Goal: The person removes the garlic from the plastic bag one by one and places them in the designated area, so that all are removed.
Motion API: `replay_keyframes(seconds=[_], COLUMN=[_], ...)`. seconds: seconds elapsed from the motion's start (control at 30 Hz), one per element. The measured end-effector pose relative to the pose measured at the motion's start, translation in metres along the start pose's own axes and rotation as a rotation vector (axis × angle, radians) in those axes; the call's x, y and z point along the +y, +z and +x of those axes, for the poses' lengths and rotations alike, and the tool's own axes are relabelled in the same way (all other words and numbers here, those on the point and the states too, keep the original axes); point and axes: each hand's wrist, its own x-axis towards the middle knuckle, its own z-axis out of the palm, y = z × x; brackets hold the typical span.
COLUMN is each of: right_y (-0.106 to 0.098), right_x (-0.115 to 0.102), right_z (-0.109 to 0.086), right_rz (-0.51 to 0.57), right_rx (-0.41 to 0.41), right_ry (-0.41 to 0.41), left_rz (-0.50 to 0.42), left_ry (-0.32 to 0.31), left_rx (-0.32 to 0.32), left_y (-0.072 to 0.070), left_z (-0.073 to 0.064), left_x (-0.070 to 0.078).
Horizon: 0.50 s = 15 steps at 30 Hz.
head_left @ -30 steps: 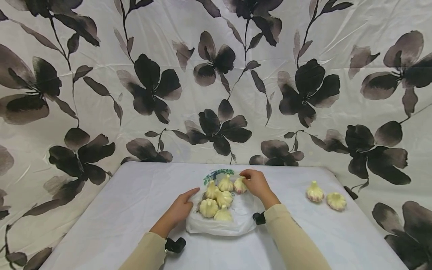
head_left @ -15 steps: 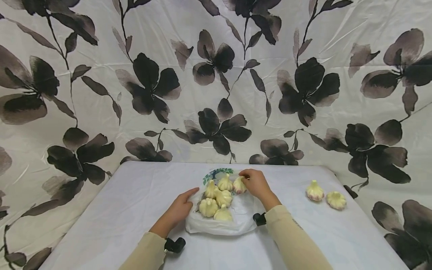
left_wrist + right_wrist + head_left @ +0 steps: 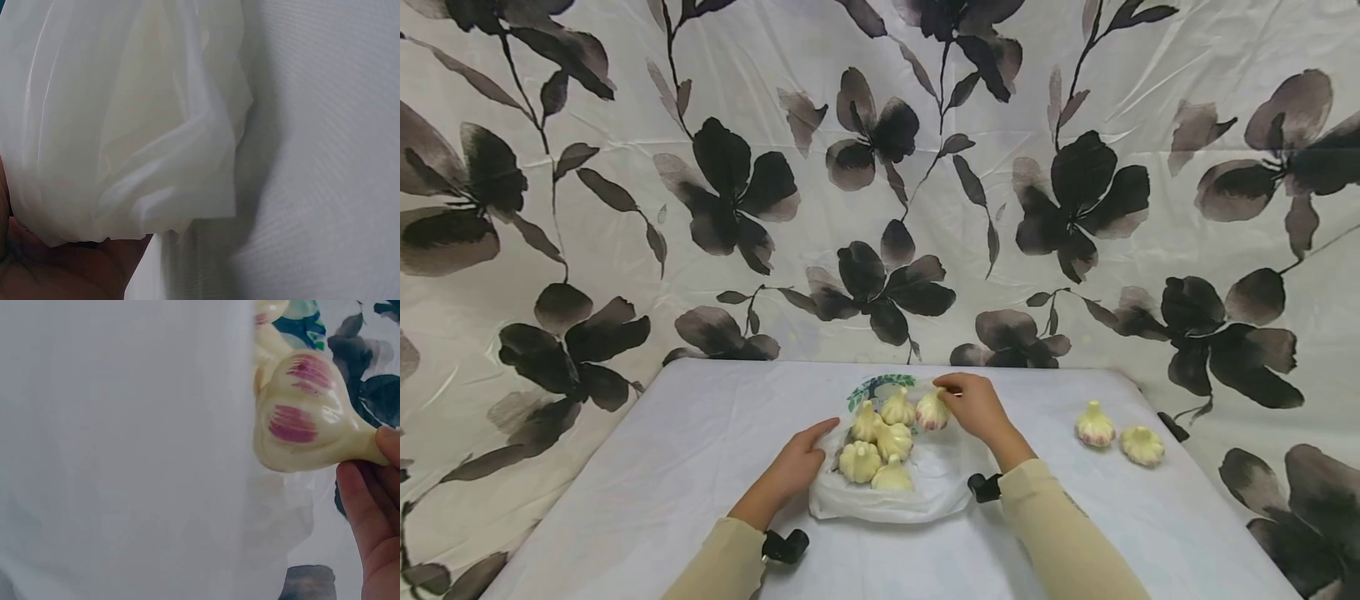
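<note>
A white plastic bag [image 3: 917, 507], its mouth spread wide, lies mid-table with several pale garlic bulbs [image 3: 859, 462] in and on it. At the bag's left edge my left hand [image 3: 796, 460] holds its side, index finger stretched along the rim. The bag [image 3: 125, 125] hides most of the fingers of that hand [image 3: 69, 272] in the left wrist view. My right hand [image 3: 977, 408] pinches a garlic bulb [image 3: 932, 412] by its stem at the bag's far right. In the right wrist view, thumb and fingertips grip this purple-streaked bulb [image 3: 303, 415].
Two more garlic bulbs, one upright [image 3: 1095, 425] and one tipped over [image 3: 1142, 447], sit to the right on the white-covered table [image 3: 700, 475]. Behind the table hangs a floral cloth [image 3: 880, 183]. Green and blue print [image 3: 872, 387] shows on the bag's far side.
My right hand has shifted slightly right with the garlic bulb, and more of the bulb's purple-streaked side shows. The left hand stays at the bag's edge.
</note>
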Motion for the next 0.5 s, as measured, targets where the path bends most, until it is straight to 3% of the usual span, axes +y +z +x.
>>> replay_keyframes(seconds=[0.5], right_y=[-0.021], right_x=[0.004], right_z=[-0.011], right_rz=[0.036], right_rx=[0.031], right_ry=[-0.029], left_rz=[0.011], left_ry=[0.008], left_rx=[-0.007], left_y=[-0.002], left_z=[-0.003], left_x=[0.002])
